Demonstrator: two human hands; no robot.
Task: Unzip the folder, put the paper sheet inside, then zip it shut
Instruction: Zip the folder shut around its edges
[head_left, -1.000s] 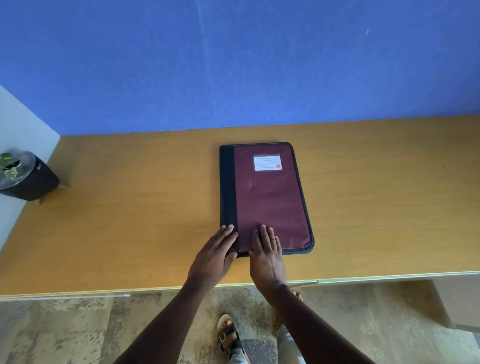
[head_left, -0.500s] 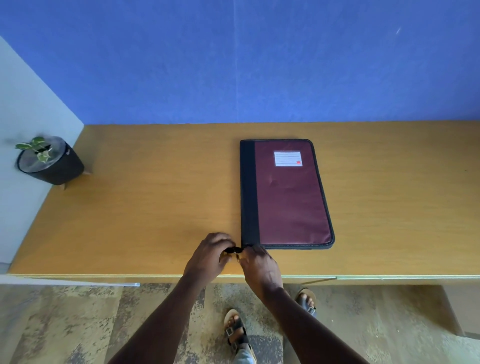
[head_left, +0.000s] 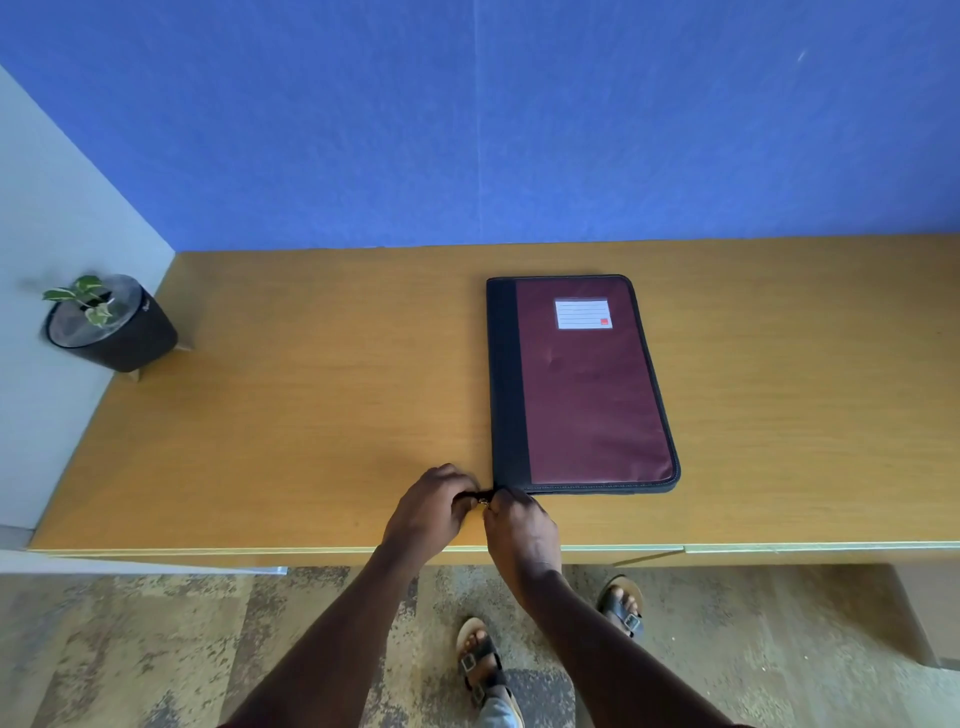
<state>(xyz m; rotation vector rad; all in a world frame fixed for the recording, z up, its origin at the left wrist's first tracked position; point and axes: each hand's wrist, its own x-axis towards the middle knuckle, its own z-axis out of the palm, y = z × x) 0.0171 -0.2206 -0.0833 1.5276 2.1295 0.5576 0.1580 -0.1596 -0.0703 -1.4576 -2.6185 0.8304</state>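
A maroon zip folder (head_left: 587, 395) with a black spine and a white label lies closed and flat on the wooden desk (head_left: 311, 415). Both hands meet at its near left corner. My left hand (head_left: 428, 512) pinches the black zipper tab end that sticks out left of the corner. My right hand (head_left: 517, 530) pinches the small metal zipper pull (head_left: 484, 502) right beside it. The fingertips of both hands touch. No paper sheet is in view.
A small plant in a dark pot (head_left: 111, 327) stands at the desk's far left, against the white side wall. A blue wall backs the desk. The desk's front edge (head_left: 727, 548) runs just under my wrists, with my sandalled feet below it.
One second ago both hands lay flat on the folder's near end. They have drawn back to its near left corner and closed on the zipper. The head view has shifted left.
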